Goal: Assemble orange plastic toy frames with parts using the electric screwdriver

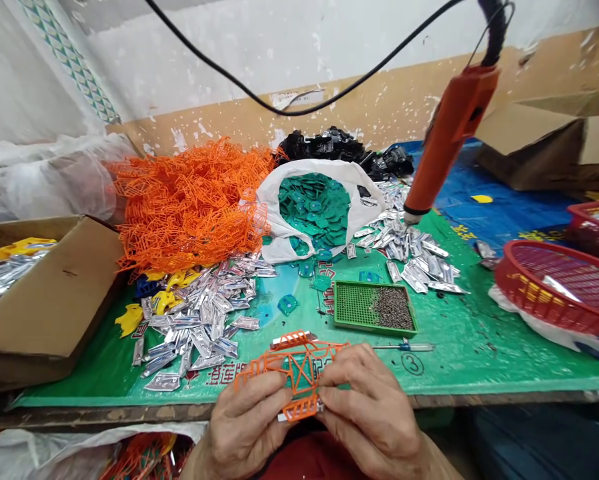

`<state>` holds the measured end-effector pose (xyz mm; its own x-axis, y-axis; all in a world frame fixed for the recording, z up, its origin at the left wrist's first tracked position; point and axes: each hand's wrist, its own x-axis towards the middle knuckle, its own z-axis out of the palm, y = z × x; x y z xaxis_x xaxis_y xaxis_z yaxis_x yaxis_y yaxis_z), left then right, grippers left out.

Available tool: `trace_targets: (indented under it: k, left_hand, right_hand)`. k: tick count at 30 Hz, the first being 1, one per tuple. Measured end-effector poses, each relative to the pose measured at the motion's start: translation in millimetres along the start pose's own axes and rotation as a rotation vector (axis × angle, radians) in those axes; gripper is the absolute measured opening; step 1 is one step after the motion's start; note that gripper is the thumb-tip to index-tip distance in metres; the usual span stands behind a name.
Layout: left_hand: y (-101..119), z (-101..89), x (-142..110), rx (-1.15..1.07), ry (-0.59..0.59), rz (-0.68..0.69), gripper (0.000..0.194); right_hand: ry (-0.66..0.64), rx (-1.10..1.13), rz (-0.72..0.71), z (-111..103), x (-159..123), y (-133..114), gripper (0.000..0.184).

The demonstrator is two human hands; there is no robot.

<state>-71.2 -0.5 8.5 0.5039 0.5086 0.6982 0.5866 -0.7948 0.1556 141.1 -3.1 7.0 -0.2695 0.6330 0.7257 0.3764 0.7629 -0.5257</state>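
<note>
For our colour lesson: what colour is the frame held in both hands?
The frame is orange, seen best in the head view.

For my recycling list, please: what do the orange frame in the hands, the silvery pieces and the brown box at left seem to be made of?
Orange frame: probably moulded plastic, smooth-looking; its thin bars share one even colour.
Silvery pieces: mirror-shiny, metal or chrome-coated plastic; the bright reflections leave this open.
Brown box: likely cardboard, matt, with stiff flat panels.

The orange lattice frame (pixel 299 371) is held at both sides.
</note>
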Motion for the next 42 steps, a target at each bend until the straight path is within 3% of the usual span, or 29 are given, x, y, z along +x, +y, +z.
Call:
trace_targets:
  k: [13, 21, 26, 32, 42]
  left_hand:
    - [-1, -7.1, 1, -0.038, -0.023, 0.096, 0.019]
    - [-1, -6.6, 1, -0.072, -0.048, 0.104, 0.021]
    - [7, 1.8, -1, 0.028, -0.026, 0.041, 0.018]
    - [24, 17.4, -11, 0.098, 0.102, -0.096, 0.017]
    - [28, 15.7, -6, -0.084, 0.188, -0.213, 0.012]
  right_hand:
    - [0.001, 0.019, 0.005, 1, -2, -3, 0.010]
    - [-0.087, 0.024, 0.039, 2, -6, -3, 0.013]
    - [-0.032, 0.052, -0.007, 5, -11, 4, 0.014]
    - [0.012, 0.052, -0.031, 8, -18, 14, 0.013]
    - [0.005, -0.065, -0.080, 9, -19, 16, 0.014]
